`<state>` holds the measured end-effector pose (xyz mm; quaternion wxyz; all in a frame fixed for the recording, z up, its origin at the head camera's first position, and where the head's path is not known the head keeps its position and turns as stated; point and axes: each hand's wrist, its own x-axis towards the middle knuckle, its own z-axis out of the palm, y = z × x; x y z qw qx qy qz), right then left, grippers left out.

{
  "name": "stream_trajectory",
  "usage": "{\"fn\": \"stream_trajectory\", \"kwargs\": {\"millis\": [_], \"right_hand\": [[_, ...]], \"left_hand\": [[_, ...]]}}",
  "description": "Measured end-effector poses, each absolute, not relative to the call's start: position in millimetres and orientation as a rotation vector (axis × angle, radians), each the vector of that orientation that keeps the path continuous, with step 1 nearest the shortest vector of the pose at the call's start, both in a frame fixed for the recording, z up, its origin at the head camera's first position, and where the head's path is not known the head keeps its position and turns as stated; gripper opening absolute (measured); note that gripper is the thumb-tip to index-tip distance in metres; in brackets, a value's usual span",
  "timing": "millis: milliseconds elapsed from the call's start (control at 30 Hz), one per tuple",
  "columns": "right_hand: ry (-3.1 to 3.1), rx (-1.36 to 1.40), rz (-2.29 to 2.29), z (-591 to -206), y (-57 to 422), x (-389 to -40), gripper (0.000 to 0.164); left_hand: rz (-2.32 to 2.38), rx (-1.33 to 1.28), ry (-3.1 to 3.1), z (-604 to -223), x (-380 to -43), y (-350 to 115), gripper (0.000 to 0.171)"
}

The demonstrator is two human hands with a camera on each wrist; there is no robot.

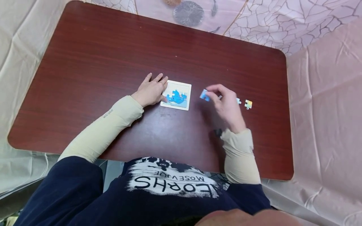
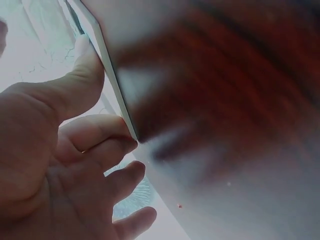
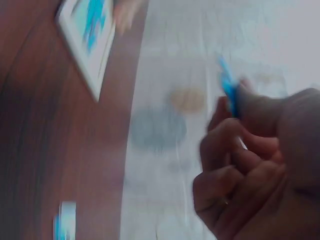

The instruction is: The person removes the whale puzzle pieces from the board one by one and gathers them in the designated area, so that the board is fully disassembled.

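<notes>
A small square puzzle tray point(image 1: 176, 108) with a pale rim lies on the table, with a blue picture partly assembled inside it. My left hand point(image 1: 151, 91) rests along the tray's left side, its fingers spread and its thumb on the rim. In the left wrist view the thumb and index finger of that hand point(image 2: 75, 150) touch the tray's edge point(image 2: 112, 75). To the right of the tray, my right hand point(image 1: 226, 102) pinches a blue puzzle piece point(image 1: 204, 95) between thumb and index finger. The right wrist view shows this piece point(image 3: 229, 90) blurred and nearly edge-on.
A yellow-and-green puzzle piece point(image 1: 248, 104) lies right of my right hand. A pale piece point(image 1: 238, 100) shows beside it, partly hidden by that hand. The brown table point(image 1: 99, 47) has rounded corners, and patterned cloth point(image 1: 260, 25) hangs beyond its far edge.
</notes>
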<state>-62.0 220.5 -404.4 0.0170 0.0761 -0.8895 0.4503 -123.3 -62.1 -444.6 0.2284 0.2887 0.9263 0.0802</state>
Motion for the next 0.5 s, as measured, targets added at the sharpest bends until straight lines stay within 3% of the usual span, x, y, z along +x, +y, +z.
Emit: {"fn": "stream_trajectory", "kwargs": {"millis": [233,500], "right_hand": [[-2.837,0.091,1.106,-421,291,-32,0.013],[-2.948,0.104,0.984,-437,313,-22,0.011]], "left_hand": [[0.234,0.807,2.556,-445,-121,-63,0.082],[0.228,0.806,2.567,-445,-122,-61,0.081]]}}
